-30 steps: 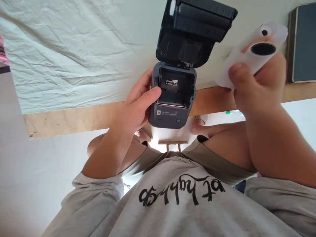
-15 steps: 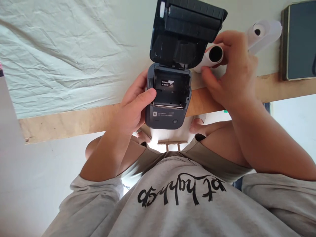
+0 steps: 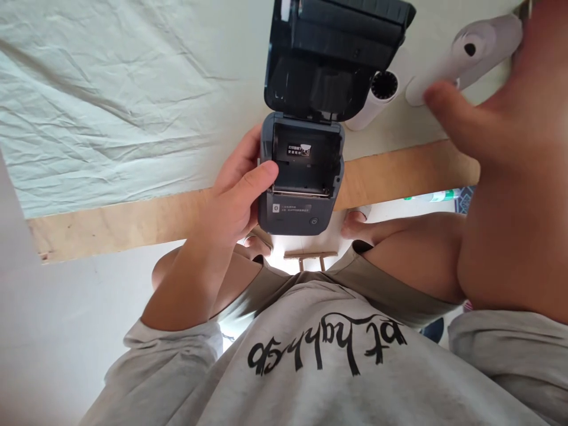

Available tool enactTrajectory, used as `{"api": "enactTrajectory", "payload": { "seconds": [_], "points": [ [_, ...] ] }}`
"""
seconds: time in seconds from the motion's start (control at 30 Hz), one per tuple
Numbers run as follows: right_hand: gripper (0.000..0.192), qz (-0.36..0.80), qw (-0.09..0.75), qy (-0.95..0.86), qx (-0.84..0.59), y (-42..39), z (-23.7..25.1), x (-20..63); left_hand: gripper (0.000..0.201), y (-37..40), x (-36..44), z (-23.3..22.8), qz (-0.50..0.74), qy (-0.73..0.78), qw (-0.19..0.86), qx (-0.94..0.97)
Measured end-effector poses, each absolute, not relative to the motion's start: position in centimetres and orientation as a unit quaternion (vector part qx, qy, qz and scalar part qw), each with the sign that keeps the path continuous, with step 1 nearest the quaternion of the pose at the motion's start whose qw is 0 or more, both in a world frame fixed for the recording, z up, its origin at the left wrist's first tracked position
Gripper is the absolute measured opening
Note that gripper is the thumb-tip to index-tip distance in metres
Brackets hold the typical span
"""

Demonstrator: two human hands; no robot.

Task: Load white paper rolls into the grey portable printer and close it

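Observation:
My left hand [image 3: 235,201] grips the left side of a small dark grey label printer [image 3: 295,210] at the table's near edge, thumb on its top rim. The printer's lid [image 3: 328,53] stands open and the paper bay shows no roll. A white paper roll with a dark core [image 3: 377,97] lies on the table just right of the lid, touched by neither hand. My right hand [image 3: 501,154] is raised close to the camera at the right, its thumb against a second, larger white paper roll [image 3: 470,44] that it holds up. Its fingers are hidden behind that roll.
A creased pale green cloth [image 3: 110,100] covers the tabletop, and a bare wooden strip [image 3: 110,222] runs along the near edge. My knees and grey shirt fill the bottom of the view. The corner of a dark object shows at the top right.
My right hand brought a white roll to the table beside the printer lid and let it go. It then moved right to the second roll and lifted it. My left hand stayed on the printer.

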State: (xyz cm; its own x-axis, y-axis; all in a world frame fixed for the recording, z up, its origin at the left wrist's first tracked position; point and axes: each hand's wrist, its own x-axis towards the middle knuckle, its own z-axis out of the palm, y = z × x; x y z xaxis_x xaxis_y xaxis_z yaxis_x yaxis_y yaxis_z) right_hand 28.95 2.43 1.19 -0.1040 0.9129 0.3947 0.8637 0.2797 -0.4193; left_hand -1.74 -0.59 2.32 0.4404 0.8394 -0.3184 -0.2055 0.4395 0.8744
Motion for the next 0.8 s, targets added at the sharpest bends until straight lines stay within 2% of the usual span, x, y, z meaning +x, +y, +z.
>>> {"api": "enactTrajectory", "payload": {
  "seconds": [0.1,0.3,0.43,0.5,0.63,0.8],
  "points": [
    [0.060,-0.027,0.218,-0.762,-0.609,3.0,1.5,28.8,0.035,-0.5,-1.6,2.5,0.352,0.399,0.744,0.404],
    [0.042,-0.047,0.199,-0.683,-0.701,2.5,1.6,28.0,0.026,-0.8,-1.4,2.2,0.379,0.391,0.728,0.416],
    [0.057,-0.038,0.269,-0.684,-0.677,2.4,1.3,28.1,0.028,-0.7,-1.7,1.9,0.370,0.387,0.738,0.410],
    [0.062,-0.039,0.259,-0.699,-0.666,2.3,1.2,27.8,0.031,-0.7,-1.8,1.8,0.364,0.377,0.743,0.415],
    [0.065,-0.055,0.189,-0.710,-0.676,2.1,1.0,26.8,0.036,-0.7,-1.5,1.6,0.383,0.382,0.730,0.418],
    [0.058,-0.081,0.243,-0.713,-0.652,2.1,0.2,26.8,0.034,-0.9,-1.2,1.8,0.401,0.410,0.714,0.402]
  ]
}}
